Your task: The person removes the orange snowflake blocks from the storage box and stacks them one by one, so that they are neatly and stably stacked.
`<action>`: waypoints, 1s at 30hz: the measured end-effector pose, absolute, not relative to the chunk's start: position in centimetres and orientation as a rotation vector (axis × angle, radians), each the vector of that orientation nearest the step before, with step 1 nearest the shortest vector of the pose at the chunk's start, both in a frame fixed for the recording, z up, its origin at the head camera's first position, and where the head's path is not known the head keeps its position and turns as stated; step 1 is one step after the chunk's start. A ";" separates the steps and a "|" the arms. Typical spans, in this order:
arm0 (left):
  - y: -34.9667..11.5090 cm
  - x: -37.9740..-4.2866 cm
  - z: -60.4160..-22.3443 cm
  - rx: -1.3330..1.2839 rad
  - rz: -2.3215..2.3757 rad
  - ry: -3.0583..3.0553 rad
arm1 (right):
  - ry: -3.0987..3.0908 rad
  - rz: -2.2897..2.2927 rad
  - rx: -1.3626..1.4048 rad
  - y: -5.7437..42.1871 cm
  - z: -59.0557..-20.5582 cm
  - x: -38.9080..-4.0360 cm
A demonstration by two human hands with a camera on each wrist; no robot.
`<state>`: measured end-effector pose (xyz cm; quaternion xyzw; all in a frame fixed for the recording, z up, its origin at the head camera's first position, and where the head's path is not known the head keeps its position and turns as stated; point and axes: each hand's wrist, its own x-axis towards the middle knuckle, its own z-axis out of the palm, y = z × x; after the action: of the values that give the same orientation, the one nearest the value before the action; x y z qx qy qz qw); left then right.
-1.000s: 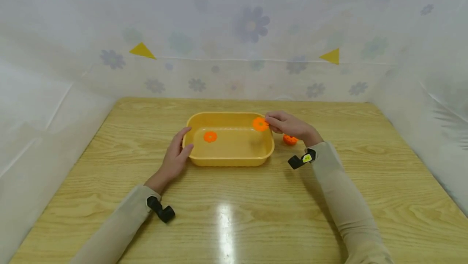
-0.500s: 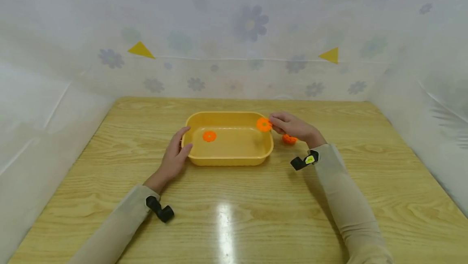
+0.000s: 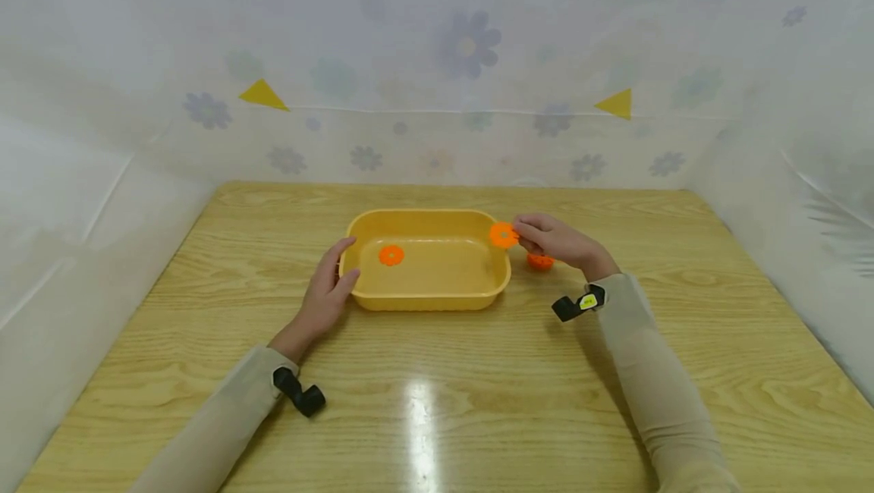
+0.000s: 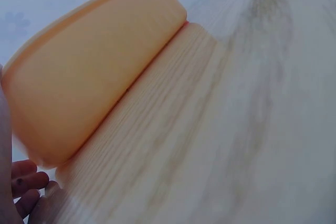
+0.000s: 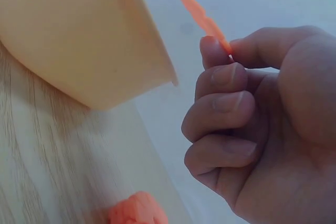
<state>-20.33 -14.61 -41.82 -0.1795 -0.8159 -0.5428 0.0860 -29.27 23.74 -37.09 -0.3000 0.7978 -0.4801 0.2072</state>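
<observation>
A yellow plastic basin (image 3: 432,300) stands on the table, its left end gripped by my left hand (image 3: 321,296), with thumb and a finger over the rim. The left wrist view has several fingers (image 4: 29,182) of that hand beside the basin's outer wall. My right hand (image 3: 556,241) pinches a thin orange flower-shaped disc (image 3: 503,235) by its edge, above the basin's right rim; the right wrist view shows the disc (image 5: 203,20) edge-on between thumb and forefinger. A second orange flower-shaped disc (image 3: 391,255) lies inside the basin, left of its middle.
A bumpy orange lump (image 3: 540,261), perhaps several pieces together, rests on the wood-grain table (image 3: 341,402) to the right of the basin, partly behind my right hand. White flower-patterned sheeting (image 3: 437,61) with yellow triangles hangs behind the table.
My right hand has moved to the right with the pinched disc, from over the basin's inside to its right rim. The left hand and basin have stayed nearly in place.
</observation>
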 end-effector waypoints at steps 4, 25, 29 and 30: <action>-14.6 -20.3 -41.8 -0.537 -1.619 -2.434 | 2.234 -1.339 -0.824 24.5 -37.1 -29.0; -14.7 -20.4 -41.8 -0.535 -1.602 -2.442 | 2.374 -1.288 -0.696 29.2 -37.8 -29.1; -14.7 -20.4 -41.8 -0.540 -1.584 -2.447 | 2.383 -1.281 -0.679 29.9 -38.5 -29.2; -14.8 -20.4 -41.8 -0.539 -1.581 -2.446 | 2.384 -1.278 -0.668 30.0 -38.8 -29.3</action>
<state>-20.38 -14.78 -41.85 -0.1814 -0.8225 -0.5316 0.0896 -29.29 30.02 -38.76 -0.2360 0.8422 -0.4514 0.1767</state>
